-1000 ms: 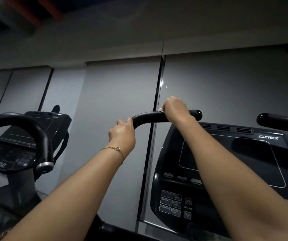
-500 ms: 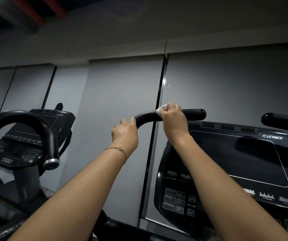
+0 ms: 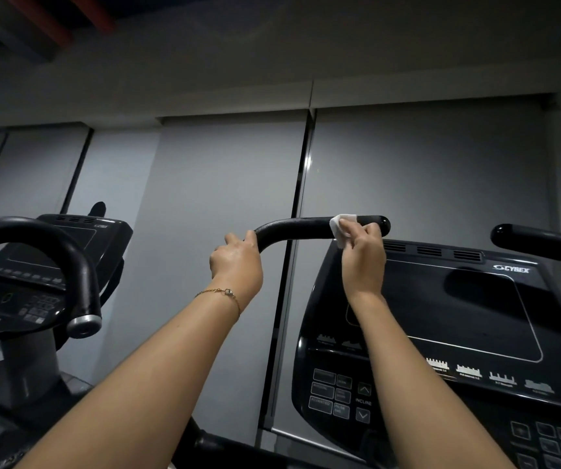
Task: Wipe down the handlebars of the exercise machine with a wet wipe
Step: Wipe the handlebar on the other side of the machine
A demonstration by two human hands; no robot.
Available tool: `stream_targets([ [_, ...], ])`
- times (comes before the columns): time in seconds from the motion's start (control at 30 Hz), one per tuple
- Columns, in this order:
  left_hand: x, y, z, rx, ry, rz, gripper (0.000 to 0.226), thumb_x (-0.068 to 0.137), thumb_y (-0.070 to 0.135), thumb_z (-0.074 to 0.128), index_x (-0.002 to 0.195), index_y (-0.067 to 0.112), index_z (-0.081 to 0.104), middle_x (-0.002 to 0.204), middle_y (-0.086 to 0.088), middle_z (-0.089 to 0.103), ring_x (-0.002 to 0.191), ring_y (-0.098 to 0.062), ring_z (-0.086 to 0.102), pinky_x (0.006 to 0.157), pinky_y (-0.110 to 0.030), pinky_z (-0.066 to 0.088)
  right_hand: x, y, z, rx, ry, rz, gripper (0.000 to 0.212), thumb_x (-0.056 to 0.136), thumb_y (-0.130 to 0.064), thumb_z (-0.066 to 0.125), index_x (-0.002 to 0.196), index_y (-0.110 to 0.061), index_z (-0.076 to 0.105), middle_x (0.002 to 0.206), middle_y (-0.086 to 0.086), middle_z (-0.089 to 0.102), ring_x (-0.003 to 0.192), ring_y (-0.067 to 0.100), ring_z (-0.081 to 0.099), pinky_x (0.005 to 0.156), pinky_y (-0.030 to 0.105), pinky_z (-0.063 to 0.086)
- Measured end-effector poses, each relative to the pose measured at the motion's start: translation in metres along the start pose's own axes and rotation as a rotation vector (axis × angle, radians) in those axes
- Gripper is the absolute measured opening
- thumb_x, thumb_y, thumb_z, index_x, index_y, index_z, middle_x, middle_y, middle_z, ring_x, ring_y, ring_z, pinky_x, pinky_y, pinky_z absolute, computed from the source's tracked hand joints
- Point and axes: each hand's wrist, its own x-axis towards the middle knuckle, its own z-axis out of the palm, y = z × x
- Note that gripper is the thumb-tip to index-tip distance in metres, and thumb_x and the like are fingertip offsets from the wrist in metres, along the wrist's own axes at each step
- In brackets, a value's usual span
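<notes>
Pinching a crumpled white wet wipe [image 3: 340, 227] lying at its eleven o'clock, the right hand [image 3: 363, 262] presses it to the curved black handlebar [image 3: 292, 228]; the left hand [image 3: 237, 265] grips the bend.

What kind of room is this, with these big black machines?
Most likely a gym. A Cybex console with incline buttons stands in front, the right hand holds a wet wipe on its handlebar, and a second machine stands at the left.
</notes>
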Motion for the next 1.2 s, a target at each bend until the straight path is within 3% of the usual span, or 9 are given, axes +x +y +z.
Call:
stream_targets([
  [0.13, 0.002, 0.000, 0.000, -0.009, -0.014, -0.013, 0.042, 0.090, 0.002, 0.046, 0.129, 0.009, 0.033, 0.120, -0.015, 0.045, 0.103, -0.030, 0.059, 0.066, -0.031, 0.041, -0.009, -0.002, 0.009, -0.051, -0.100, -0.198, 0.024, 0.088, -0.019, 0.041, 0.100, -0.020, 0.061, 0.086, 0.003, 0.054, 0.079, 0.015, 0.049, 0.068, 0.029, 0.048],
  [0.23, 0.003, -0.001, 0.000, -0.013, -0.023, -0.015, 0.042, 0.090, 0.002, 0.046, 0.129, 0.009, 0.032, 0.121, -0.015, 0.044, 0.102, -0.030, 0.059, 0.066, -0.032, 0.041, -0.004, 0.009, 0.001, 0.055, 0.035, 0.009, 0.020, 0.086, -0.010, 0.050, 0.094, -0.023, 0.062, 0.082, -0.004, 0.050, 0.077, 0.010, 0.043, 0.065, 0.021, 0.036],
  [0.33, 0.003, 0.000, 0.000, -0.007, -0.019, -0.010, 0.042, 0.089, 0.002, 0.045, 0.128, 0.008, 0.033, 0.120, -0.015, 0.045, 0.101, -0.030, 0.060, 0.065, -0.031, 0.041, -0.004, 0.013, -0.002, 0.049, 0.191, 0.129, 0.026, 0.084, 0.005, 0.049, 0.101, -0.009, 0.063, 0.090, 0.011, 0.054, 0.077, 0.014, 0.043, 0.066, 0.014, 0.029],
  [0.5, 0.003, 0.003, 0.000, -0.004, -0.015, -0.021, 0.043, 0.089, 0.002, 0.046, 0.129, 0.008, 0.032, 0.121, -0.015, 0.044, 0.101, -0.030, 0.060, 0.064, -0.030, 0.040, 0.006, -0.016, 0.011, -0.182, -0.029, -0.156, 0.021, 0.094, -0.008, 0.048, 0.109, -0.003, 0.062, 0.098, 0.013, 0.053, 0.089, 0.025, 0.049, 0.074, 0.034, 0.049],
  [0.63, 0.001, 0.000, 0.000, -0.010, -0.010, -0.006, 0.043, 0.088, 0.001, 0.046, 0.129, 0.008, 0.033, 0.120, -0.015, 0.044, 0.099, -0.030, 0.061, 0.048, -0.027, 0.033, 0.019, -0.037, 0.022, -0.380, -0.260, -0.348, 0.026, 0.096, -0.004, 0.039, 0.113, -0.005, 0.059, 0.108, 0.014, 0.053, 0.097, 0.027, 0.051, 0.080, 0.033, 0.051],
  [0.8, -0.001, -0.001, 0.001, -0.003, 0.001, 0.007, 0.045, 0.089, 0.001, 0.046, 0.130, 0.008, 0.032, 0.120, -0.014, 0.045, 0.100, -0.029, 0.061, 0.043, -0.026, 0.026, 0.032, -0.032, 0.013, -0.397, -0.194, -0.118, 0.024, 0.095, -0.004, 0.042, 0.100, 0.003, 0.064, 0.112, 0.017, 0.048, 0.101, 0.031, 0.048, 0.084, 0.036, 0.049],
  [0.93, -0.009, 0.000, -0.001, -0.032, 0.029, -0.006, 0.046, 0.089, 0.000, 0.046, 0.132, 0.009, 0.033, 0.119, -0.014, 0.046, 0.100, -0.029, 0.059, 0.062, -0.029, 0.039, 0.013, -0.048, 0.028, -0.288, -0.357, -0.341, 0.023, 0.093, 0.001, 0.043, 0.109, -0.003, 0.060, 0.109, 0.013, 0.051, 0.097, 0.025, 0.050, 0.078, 0.029, 0.049],
  [1.07, -0.029, -0.002, 0.005, -0.161, 0.038, -0.047, 0.044, 0.088, -0.002, 0.048, 0.130, 0.007, 0.038, 0.123, -0.013, 0.044, 0.107, -0.029, 0.054, 0.067, -0.032, 0.038, 0.018, -0.049, 0.029, -0.212, -0.311, -0.176, 0.018, 0.092, -0.001, 0.049, 0.100, -0.006, 0.064, 0.107, 0.011, 0.050, 0.096, 0.023, 0.050, 0.080, 0.031, 0.048],
  [1.2, -0.045, -0.023, 0.011, -0.256, -0.019, -0.163, 0.031, 0.090, 0.007, 0.054, 0.120, 0.006, 0.049, 0.120, -0.012, 0.049, 0.105, -0.030, 0.056, 0.069, -0.033, 0.037, -0.005, -0.069, 0.038, -0.212, -0.506, -0.358, 0.023, 0.092, 0.004, 0.041, 0.107, -0.002, 0.058, 0.109, 0.017, 0.052, 0.100, 0.031, 0.051, 0.084, 0.041, 0.048],
])
